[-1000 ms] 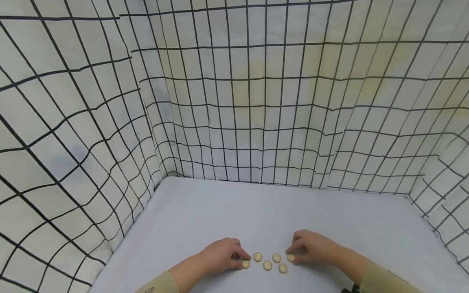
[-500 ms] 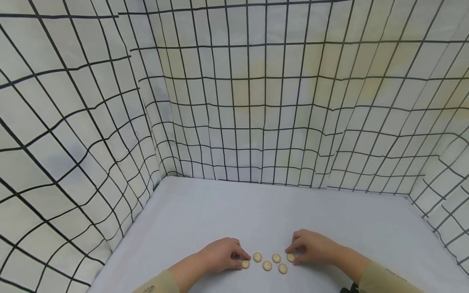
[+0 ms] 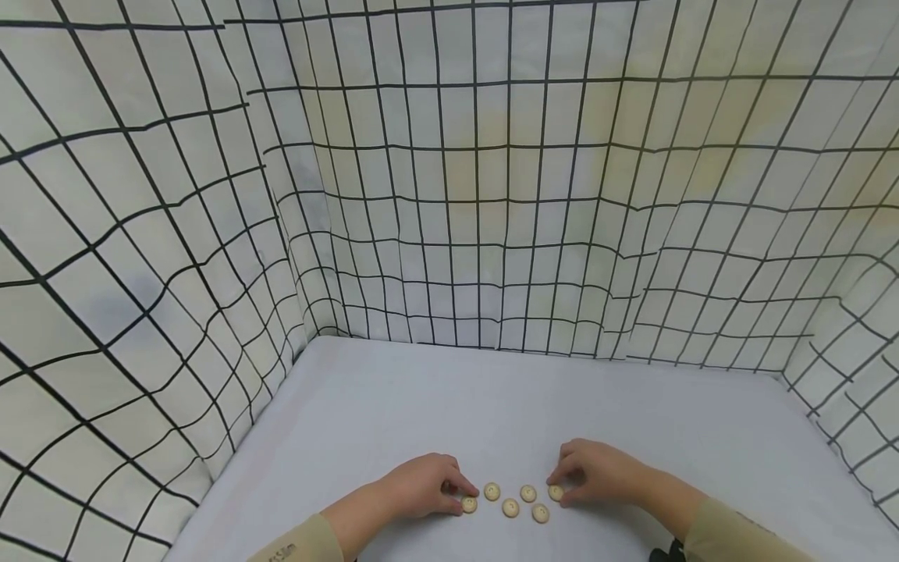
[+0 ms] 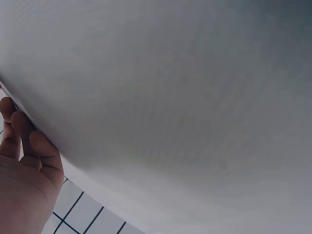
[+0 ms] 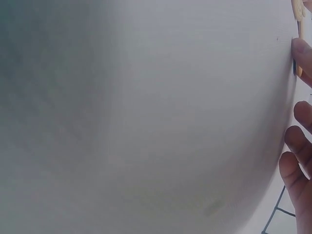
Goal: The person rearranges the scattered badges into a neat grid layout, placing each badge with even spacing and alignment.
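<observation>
My left hand pinches a cream round button between thumb and forefinger, flat on the white tabletop. Opposite it, my right hand holds another such button by its edge, at the right end of the group. Between the hands lie several more buttons: one near the left hand, others in the middle and toward the right. In the left wrist view only curled fingers show, with no button. The right wrist view catches fingers and button edges at its right border.
A white cloth-covered table stretches beyond the hands. White walls with a black grid enclose it at the back and both sides. A dark object shows beside the right sleeve at the bottom edge.
</observation>
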A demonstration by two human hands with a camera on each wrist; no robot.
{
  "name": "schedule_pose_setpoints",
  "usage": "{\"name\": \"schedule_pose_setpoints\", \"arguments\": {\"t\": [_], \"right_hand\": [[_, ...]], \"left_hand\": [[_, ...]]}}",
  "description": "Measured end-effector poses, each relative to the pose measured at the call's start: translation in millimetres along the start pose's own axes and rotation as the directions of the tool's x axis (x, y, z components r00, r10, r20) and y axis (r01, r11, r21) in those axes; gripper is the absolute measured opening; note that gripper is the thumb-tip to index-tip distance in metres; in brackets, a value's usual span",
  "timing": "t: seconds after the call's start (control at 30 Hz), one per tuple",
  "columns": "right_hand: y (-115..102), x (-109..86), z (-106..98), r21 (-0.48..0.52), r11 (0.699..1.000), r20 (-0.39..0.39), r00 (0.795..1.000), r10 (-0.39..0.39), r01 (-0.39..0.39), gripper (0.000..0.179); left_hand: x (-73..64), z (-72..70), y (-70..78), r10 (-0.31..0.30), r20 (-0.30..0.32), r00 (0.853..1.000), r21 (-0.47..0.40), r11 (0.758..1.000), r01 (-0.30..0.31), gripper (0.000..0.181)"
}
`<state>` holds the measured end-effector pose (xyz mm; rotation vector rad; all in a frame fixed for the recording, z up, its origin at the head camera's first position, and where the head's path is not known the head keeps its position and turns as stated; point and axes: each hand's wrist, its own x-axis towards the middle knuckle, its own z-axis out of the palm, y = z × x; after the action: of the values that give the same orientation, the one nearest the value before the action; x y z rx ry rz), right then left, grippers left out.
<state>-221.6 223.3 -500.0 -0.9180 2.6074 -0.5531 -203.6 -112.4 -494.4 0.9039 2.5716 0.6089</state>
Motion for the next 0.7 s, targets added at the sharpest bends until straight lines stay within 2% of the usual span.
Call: {"name": "schedule_pose_setpoints", "arguments": {"t": [0.33,0.7], "right_hand": [[1.9,0.0,0.0,-0.008,1.0,-0.012,1.0,-0.005,0.005,0.024],[6.6,2.0,-3.8,-0.018,0.999,-0.057,0.998,-0.039,0.038,0.027]], "left_hand": [[0.5,-0.1,-0.6,-0.004,0.0,1.0,0.008,1.0,0.004,0.028],[0.5,-0.4,0.3,-0.025,0.014,1.0,-0.025,0.999,0.025,0.028]]}}
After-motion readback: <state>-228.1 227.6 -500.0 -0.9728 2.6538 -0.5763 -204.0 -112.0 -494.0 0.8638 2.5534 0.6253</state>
